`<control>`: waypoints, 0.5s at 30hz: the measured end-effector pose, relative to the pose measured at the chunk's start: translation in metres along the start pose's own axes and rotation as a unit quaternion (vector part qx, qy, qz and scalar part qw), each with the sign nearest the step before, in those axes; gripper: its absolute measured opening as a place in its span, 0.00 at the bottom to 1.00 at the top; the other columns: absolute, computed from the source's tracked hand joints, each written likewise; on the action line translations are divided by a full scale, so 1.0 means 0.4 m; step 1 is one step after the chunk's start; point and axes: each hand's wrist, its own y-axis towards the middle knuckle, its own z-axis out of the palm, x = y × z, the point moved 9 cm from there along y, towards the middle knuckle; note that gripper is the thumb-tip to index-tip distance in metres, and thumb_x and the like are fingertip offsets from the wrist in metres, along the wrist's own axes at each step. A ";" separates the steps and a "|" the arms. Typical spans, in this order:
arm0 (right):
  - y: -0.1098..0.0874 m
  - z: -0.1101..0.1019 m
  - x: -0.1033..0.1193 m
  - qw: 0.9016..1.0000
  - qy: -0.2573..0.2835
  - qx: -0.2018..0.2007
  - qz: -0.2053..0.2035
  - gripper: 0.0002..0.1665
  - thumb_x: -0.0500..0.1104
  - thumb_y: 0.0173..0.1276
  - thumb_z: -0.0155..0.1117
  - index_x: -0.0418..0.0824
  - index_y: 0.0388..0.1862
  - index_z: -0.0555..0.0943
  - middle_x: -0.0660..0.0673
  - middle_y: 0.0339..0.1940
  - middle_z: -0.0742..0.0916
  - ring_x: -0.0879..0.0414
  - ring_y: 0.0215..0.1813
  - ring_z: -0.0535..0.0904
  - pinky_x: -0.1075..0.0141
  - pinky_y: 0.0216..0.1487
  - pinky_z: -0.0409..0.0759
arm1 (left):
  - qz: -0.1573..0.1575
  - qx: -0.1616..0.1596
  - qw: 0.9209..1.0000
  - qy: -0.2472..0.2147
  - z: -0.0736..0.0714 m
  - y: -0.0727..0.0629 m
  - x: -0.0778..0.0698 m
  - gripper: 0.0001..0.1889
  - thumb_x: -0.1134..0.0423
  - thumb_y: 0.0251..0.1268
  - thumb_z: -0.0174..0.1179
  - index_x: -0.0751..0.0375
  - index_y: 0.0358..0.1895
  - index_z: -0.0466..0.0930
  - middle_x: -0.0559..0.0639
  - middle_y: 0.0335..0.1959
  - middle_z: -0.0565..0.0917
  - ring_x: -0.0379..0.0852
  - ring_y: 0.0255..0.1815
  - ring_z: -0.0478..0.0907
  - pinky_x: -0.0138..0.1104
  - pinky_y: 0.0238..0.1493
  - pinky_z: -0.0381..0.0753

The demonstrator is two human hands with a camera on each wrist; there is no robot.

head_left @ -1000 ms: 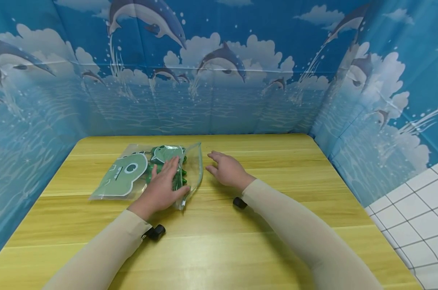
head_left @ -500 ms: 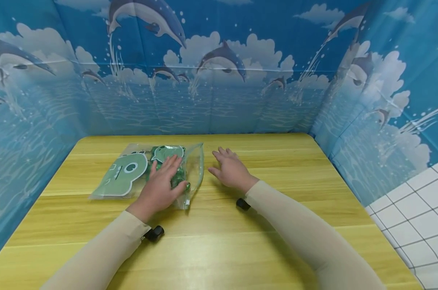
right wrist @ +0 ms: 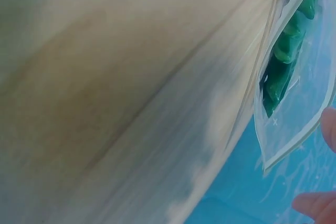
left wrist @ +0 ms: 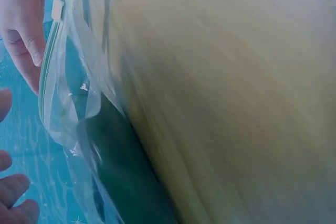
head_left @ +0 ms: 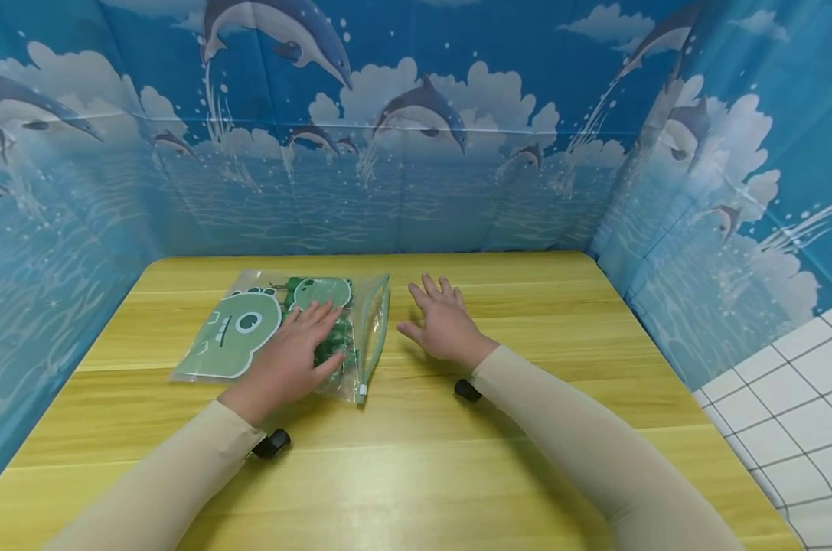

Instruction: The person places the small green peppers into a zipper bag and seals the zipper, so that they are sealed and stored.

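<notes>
A clear slider zip bag [head_left: 227,337] with a printed green cartoon creature lies flat on the left half of the table. Through its plastic several shiny green, bumpy things [right wrist: 286,56] show; I cannot tell their kind. The bag's mouth gapes on its right side, the white slider [head_left: 362,392] at the near end. My left hand [head_left: 285,371] is over the bag's near right part, fingers spread; whether it touches the plastic I cannot tell. Just right of the mouth, my right hand [head_left: 443,325] has its fingers spread and holds nothing.
A yellow wood-grain table [head_left: 416,474] carries the bag. Blue dolphin-print curtains [head_left: 402,191] stand behind it and at both sides. White tiles [head_left: 801,413] show beyond the table's right edge. Each wrist wears a small black camera.
My left hand has drawn back a little to the left. The right hand has moved slightly right and spread its fingers. The bag's mouth edge has settled flatter.
</notes>
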 end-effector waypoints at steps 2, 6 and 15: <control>-0.004 -0.001 0.001 1.000 0.003 0.002 0.001 0.50 0.65 0.78 0.60 0.45 0.88 0.54 0.37 0.90 0.51 0.31 0.88 0.39 0.33 0.85 0.41 | 0.009 0.010 1.000 0.016 0.003 -0.006 -0.004 0.42 0.46 0.75 0.64 0.60 0.84 0.59 0.60 0.85 0.60 0.65 0.87 0.53 0.60 0.85 0.49; -0.012 0.000 0.004 1.000 0.000 0.011 0.002 0.52 0.66 0.78 0.60 0.45 0.89 0.53 0.38 0.90 0.49 0.31 0.88 0.37 0.33 0.85 0.39 | 0.028 0.035 0.998 0.037 0.017 -0.019 -0.011 0.43 0.44 0.73 0.66 0.61 0.83 0.62 0.58 0.84 0.64 0.64 0.86 0.56 0.59 0.85 0.53; -0.032 0.006 0.011 1.000 -0.001 0.021 -0.005 0.54 0.67 0.78 0.59 0.47 0.89 0.49 0.38 0.90 0.48 0.31 0.89 0.36 0.33 0.85 0.39 | 0.071 0.081 0.994 0.035 0.044 -0.052 -0.030 0.42 0.44 0.68 0.71 0.57 0.80 0.68 0.56 0.82 0.68 0.60 0.85 0.60 0.56 0.84 0.57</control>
